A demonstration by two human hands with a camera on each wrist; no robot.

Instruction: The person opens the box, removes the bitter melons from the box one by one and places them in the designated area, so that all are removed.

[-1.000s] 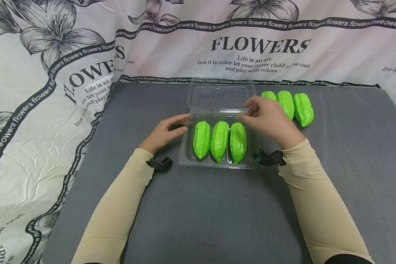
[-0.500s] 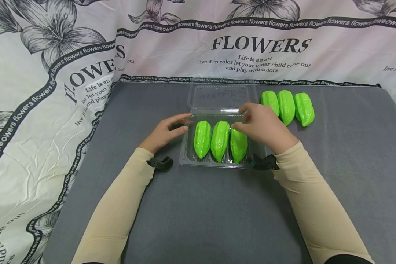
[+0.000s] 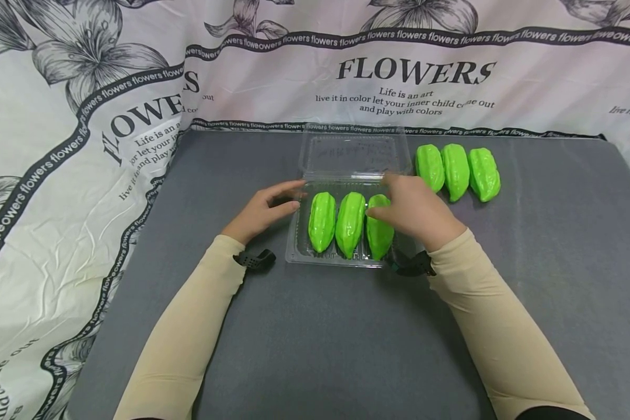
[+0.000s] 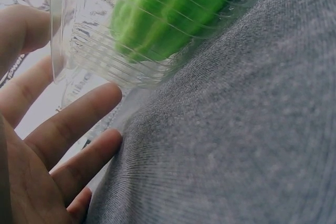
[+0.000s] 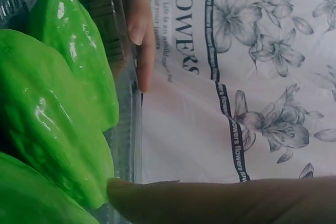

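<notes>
Three glossy green star fruits lie side by side in the base of a clear plastic clamshell box: left (image 3: 322, 222), middle (image 3: 350, 225) and right (image 3: 381, 233). The box (image 3: 333, 262) has its lid (image 3: 353, 153) swung back. My left hand (image 3: 259, 210) stays at the box's left rim, fingers spread and two of them reaching the thin plastic edge in the left wrist view. Over the far end of the right fruit hovers my right hand (image 3: 417, 207), thumb and index apart. In the right wrist view its thumb (image 5: 220, 200) reaches close to the middle fruit's tip; other fingers are hidden.
Several more things stand near: three star fruits, one (image 3: 429, 167), another (image 3: 455, 172) and a third (image 3: 484, 174), sit right of the lid on the grey table (image 3: 315, 344). A flower-printed cloth (image 3: 273, 87) rises behind and left.
My right hand has moved left and slightly toward me, from the box's right edge to over the right fruit, uncovering the loose fruits. The left hand and fruits stay put.
</notes>
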